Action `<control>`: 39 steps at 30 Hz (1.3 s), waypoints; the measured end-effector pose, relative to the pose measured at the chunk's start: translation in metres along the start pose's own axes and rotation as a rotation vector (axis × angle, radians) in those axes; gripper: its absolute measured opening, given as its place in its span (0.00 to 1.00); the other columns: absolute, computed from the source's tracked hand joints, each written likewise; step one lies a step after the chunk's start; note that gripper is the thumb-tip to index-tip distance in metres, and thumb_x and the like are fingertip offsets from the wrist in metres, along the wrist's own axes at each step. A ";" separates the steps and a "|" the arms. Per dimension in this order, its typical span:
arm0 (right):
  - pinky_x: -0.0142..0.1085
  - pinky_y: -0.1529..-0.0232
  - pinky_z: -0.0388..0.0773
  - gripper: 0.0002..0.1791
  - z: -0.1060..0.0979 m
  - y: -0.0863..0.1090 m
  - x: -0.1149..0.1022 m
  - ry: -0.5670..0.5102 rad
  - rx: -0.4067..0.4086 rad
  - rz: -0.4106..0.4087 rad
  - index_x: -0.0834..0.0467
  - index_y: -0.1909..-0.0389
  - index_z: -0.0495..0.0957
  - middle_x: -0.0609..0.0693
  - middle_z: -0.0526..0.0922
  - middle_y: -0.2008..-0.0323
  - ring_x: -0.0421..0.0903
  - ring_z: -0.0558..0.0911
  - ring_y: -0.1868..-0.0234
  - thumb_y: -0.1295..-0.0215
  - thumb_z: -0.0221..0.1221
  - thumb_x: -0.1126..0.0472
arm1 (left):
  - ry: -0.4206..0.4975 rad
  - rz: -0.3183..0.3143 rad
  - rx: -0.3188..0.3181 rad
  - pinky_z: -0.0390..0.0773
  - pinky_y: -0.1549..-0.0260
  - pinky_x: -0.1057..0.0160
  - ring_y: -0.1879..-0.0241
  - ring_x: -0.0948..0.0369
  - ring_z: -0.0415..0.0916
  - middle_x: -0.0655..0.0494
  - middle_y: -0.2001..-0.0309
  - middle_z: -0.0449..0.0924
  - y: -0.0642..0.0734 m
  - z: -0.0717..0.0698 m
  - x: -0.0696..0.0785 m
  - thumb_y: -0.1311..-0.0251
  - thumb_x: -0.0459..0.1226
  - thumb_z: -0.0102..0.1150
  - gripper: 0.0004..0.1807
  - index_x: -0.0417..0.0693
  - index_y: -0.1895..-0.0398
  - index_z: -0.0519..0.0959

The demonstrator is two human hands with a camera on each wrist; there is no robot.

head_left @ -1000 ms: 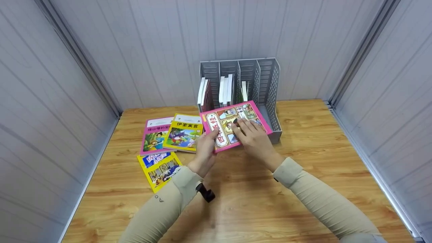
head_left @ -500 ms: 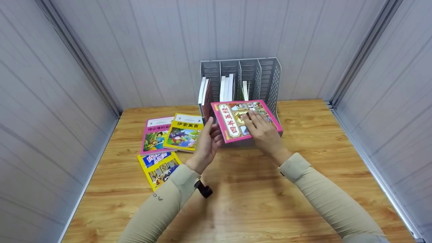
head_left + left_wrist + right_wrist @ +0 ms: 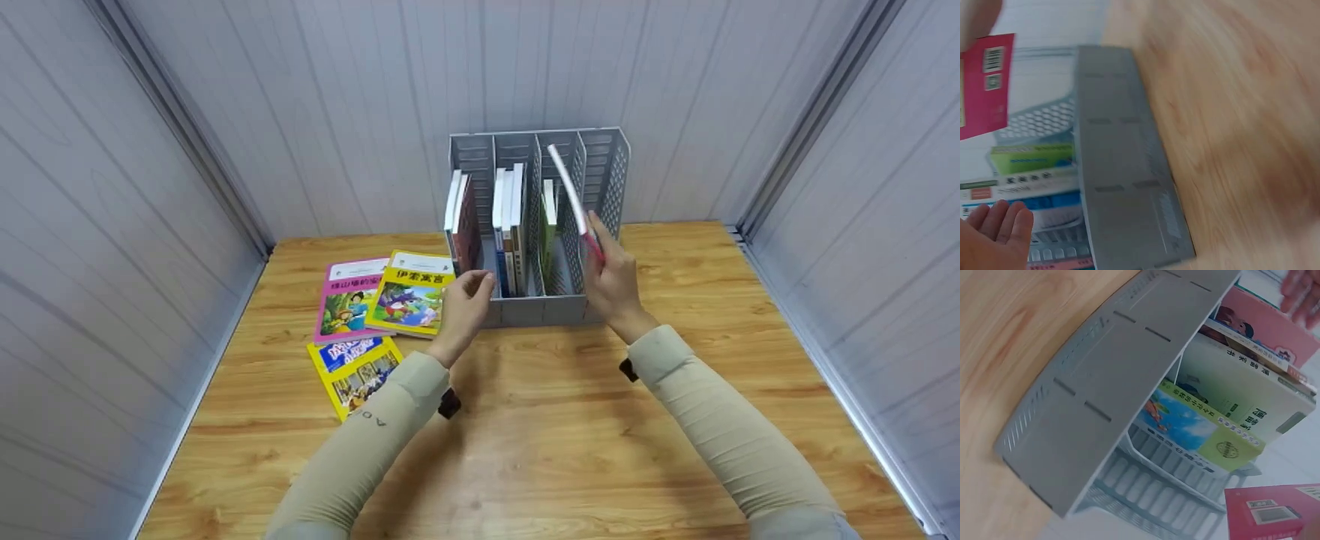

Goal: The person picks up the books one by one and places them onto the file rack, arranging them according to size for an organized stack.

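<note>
My right hand grips a pink-covered book, held upright with its page edge toward me, over the right part of a grey file organizer. The right wrist view shows a barcode on its pink cover. My left hand holds nothing, its fingers loosely bent, close to the organizer's front left. Books stand in the organizer: a dark red one with a white-edged one at the left, several thick ones in the second compartment, and a green one in the third.
Left of the organizer lie a pink picture book, a yellow one overlapping it, and another yellow book nearer me, all flat on the wooden table. Light panelled walls enclose the back and sides.
The pink book was turned from lying cover-up across both hands to standing on edge in my right hand, moving right. My left hand let go of it.
</note>
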State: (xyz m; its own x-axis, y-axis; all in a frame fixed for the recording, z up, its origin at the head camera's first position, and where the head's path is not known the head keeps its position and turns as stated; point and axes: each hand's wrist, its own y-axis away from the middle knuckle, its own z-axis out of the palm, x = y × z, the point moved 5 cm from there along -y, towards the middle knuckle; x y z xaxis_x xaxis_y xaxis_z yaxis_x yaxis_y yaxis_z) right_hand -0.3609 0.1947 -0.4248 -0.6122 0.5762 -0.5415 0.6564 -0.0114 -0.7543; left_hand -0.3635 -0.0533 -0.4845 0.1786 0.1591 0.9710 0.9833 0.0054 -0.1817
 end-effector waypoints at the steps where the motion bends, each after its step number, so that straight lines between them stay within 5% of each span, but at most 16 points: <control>1: 0.39 0.65 0.83 0.23 0.001 -0.001 0.004 -0.023 0.012 0.053 0.71 0.27 0.73 0.74 0.89 0.55 0.59 0.84 0.69 0.19 0.54 0.70 | -0.061 0.023 -0.011 0.85 0.39 0.49 0.42 0.46 0.86 0.37 0.43 0.88 -0.001 0.001 -0.002 0.18 0.40 0.56 0.19 0.33 0.39 0.83; 3: 0.34 0.70 0.75 0.22 0.004 -0.003 0.011 -0.074 0.026 0.172 0.72 0.28 0.73 0.73 0.89 0.56 0.57 0.82 0.70 0.18 0.53 0.69 | -0.166 0.053 -0.037 0.83 0.35 0.48 0.40 0.47 0.85 0.38 0.40 0.87 -0.004 0.002 -0.007 0.19 0.41 0.56 0.20 0.33 0.36 0.82; 5: 0.36 0.66 0.79 0.22 0.009 -0.005 0.019 -0.140 0.031 0.303 0.72 0.29 0.73 0.74 0.88 0.49 0.61 0.87 0.62 0.18 0.51 0.69 | -0.269 0.066 -0.060 0.81 0.32 0.48 0.36 0.46 0.84 0.39 0.38 0.86 -0.007 0.004 -0.012 0.19 0.42 0.58 0.22 0.35 0.35 0.82; 8: 0.49 0.42 0.86 0.24 0.020 -0.008 0.032 -0.223 0.040 0.483 0.71 0.26 0.71 0.72 0.81 0.33 0.65 0.85 0.37 0.18 0.50 0.67 | -0.430 0.097 -0.100 0.79 0.29 0.47 0.32 0.45 0.82 0.39 0.34 0.85 -0.011 0.009 -0.019 0.20 0.44 0.59 0.23 0.36 0.33 0.81; 14: 0.56 0.22 0.72 0.29 0.045 -0.010 0.056 -0.343 0.047 0.693 0.69 0.20 0.63 0.69 0.74 0.25 0.64 0.75 0.23 0.17 0.49 0.65 | -0.725 0.138 -0.202 0.81 0.32 0.45 0.35 0.44 0.83 0.38 0.36 0.85 -0.018 0.021 -0.034 0.18 0.45 0.58 0.23 0.37 0.33 0.81; 20: 0.54 0.20 0.70 0.29 0.070 -0.010 0.067 -0.381 0.003 0.738 0.70 0.20 0.62 0.70 0.72 0.24 0.64 0.73 0.21 0.17 0.48 0.64 | -0.923 0.139 -0.228 0.86 0.43 0.45 0.46 0.46 0.88 0.42 0.46 0.90 -0.022 0.025 -0.045 0.16 0.46 0.53 0.19 0.41 0.41 0.83; 26: 0.52 0.23 0.72 0.26 0.089 -0.008 0.077 -0.380 0.016 0.715 0.75 0.26 0.67 0.73 0.77 0.30 0.62 0.77 0.27 0.19 0.51 0.67 | -1.059 0.233 -0.197 0.87 0.49 0.45 0.54 0.45 0.89 0.42 0.55 0.91 -0.025 0.026 -0.050 0.16 0.42 0.53 0.17 0.39 0.50 0.87; 34: 0.47 0.26 0.73 0.32 0.096 -0.007 0.091 -0.394 -0.167 0.764 0.74 0.21 0.61 0.73 0.73 0.26 0.60 0.75 0.27 0.26 0.45 0.74 | -1.033 0.257 -0.187 0.87 0.51 0.44 0.56 0.46 0.90 0.44 0.58 0.92 -0.025 0.027 -0.053 0.16 0.42 0.54 0.16 0.42 0.54 0.88; 39: 0.41 0.34 0.72 0.36 0.100 -0.003 0.097 -0.339 -0.267 0.710 0.72 0.24 0.66 0.72 0.77 0.31 0.55 0.76 0.35 0.35 0.42 0.78 | -1.035 0.257 -0.190 0.86 0.48 0.45 0.56 0.47 0.90 0.46 0.58 0.92 -0.025 0.028 -0.055 0.16 0.43 0.54 0.17 0.44 0.55 0.89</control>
State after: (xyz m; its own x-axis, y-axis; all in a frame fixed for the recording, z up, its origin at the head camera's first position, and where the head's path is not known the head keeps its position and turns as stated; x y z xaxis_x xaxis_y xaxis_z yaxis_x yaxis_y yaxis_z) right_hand -0.4665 0.1690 -0.5123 -0.0841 0.2271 -0.9702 0.9931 -0.0606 -0.1003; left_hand -0.3990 -0.0346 -0.5373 0.3520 0.8902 0.2891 0.9258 -0.2857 -0.2475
